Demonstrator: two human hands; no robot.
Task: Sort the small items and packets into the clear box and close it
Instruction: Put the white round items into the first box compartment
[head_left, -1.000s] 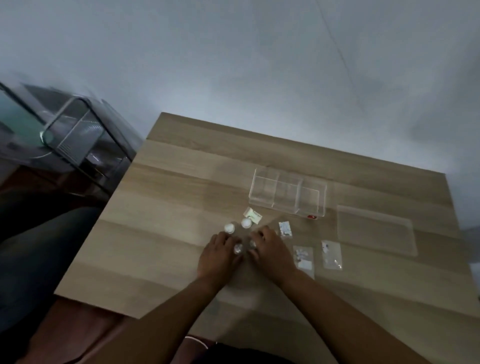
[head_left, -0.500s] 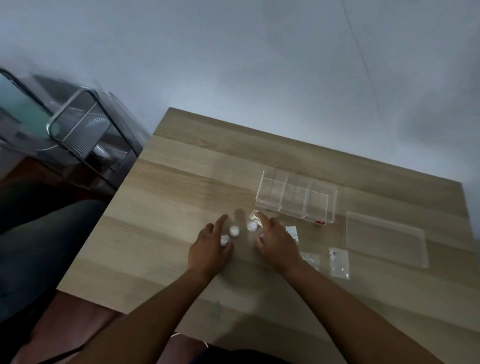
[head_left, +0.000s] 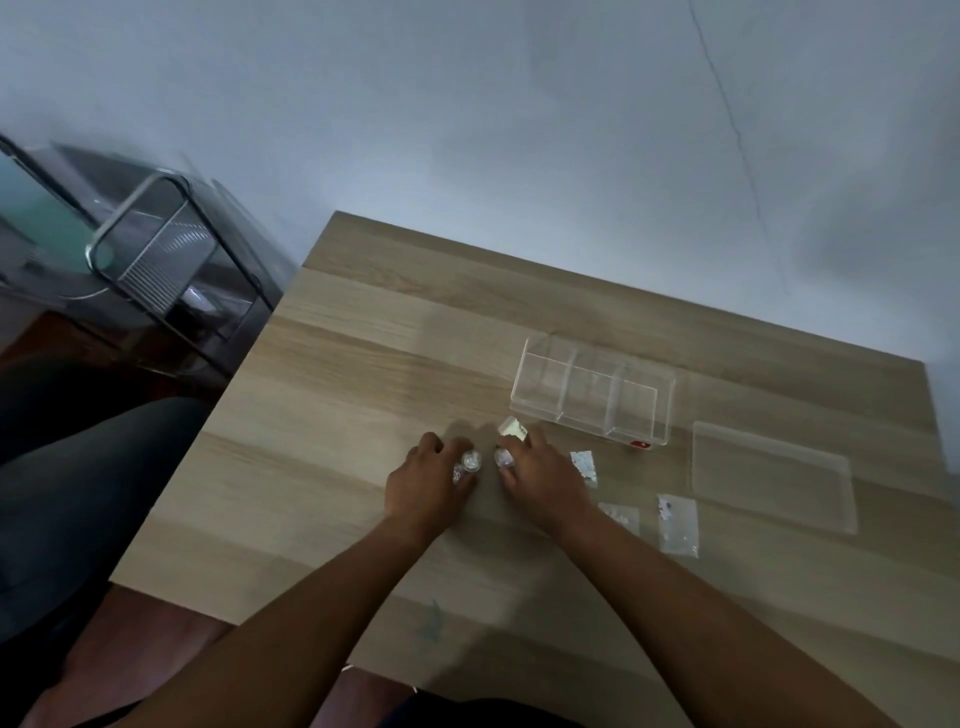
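Wooden table carries everything we see. On it, a clear box with three compartments stands open, all of them bare, its lid flat just beside it. Three packets lie nearer us. Our left hand grips two small round items; our right hand grips another.

place: plain room | cues: wooden table, bare wall, metal-framed chair
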